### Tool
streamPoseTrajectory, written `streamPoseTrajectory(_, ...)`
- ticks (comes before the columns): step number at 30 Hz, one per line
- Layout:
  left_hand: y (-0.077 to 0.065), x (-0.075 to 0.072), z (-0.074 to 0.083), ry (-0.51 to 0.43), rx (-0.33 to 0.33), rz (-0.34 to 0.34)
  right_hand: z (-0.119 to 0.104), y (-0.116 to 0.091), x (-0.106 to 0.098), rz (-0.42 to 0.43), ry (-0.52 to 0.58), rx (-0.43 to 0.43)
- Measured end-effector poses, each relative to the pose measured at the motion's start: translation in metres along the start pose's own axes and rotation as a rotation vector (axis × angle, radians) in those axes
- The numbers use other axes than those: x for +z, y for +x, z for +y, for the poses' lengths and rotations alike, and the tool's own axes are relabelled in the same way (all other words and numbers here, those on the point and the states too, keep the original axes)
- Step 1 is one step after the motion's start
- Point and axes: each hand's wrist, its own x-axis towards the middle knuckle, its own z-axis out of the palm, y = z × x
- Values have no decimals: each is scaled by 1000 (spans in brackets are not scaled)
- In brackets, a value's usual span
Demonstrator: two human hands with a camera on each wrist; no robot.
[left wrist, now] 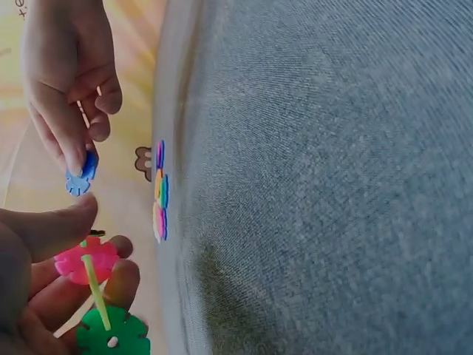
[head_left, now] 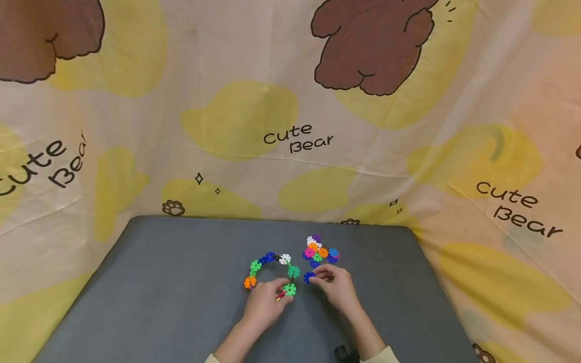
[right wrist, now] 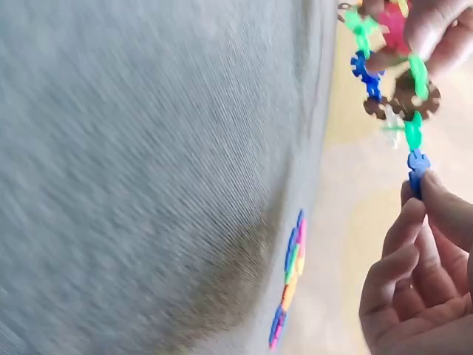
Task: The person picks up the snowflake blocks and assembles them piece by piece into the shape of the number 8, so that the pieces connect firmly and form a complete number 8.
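Observation:
My left hand (head_left: 265, 302) grips a curved chain of notched plastic discs near its lower right end. Orange (head_left: 250, 282), green, blue, brown and white discs (head_left: 285, 259) make up the chain. Between the left thumb and fingers, the left wrist view shows a pink disc (left wrist: 81, 259), with a green disc (left wrist: 114, 336) beside it. My right hand (head_left: 338, 288) pinches a single blue disc (head_left: 308, 278) between thumb and fingertips. That blue disc sits just right of the chain's teal-green disc (head_left: 293, 272); whether they touch, I cannot tell.
Behind the right hand lies a small pile of loose notched discs (head_left: 323, 252) in several colours. Grey cloth covers the table (head_left: 181, 302). A printed bear curtain (head_left: 290, 191) hangs along its back edge. Something black (head_left: 343, 354) shows beside the right wrist.

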Motion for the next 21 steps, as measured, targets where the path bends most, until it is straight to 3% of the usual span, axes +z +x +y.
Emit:
streamPoseTrajectory(9,2,0,-2,70,63,18,-1,-9,10,-55,125,-41)
streamPoseTrajectory(21,1,-6,-1,-24,24,-49,-1,-11,8,-66,132,-110)
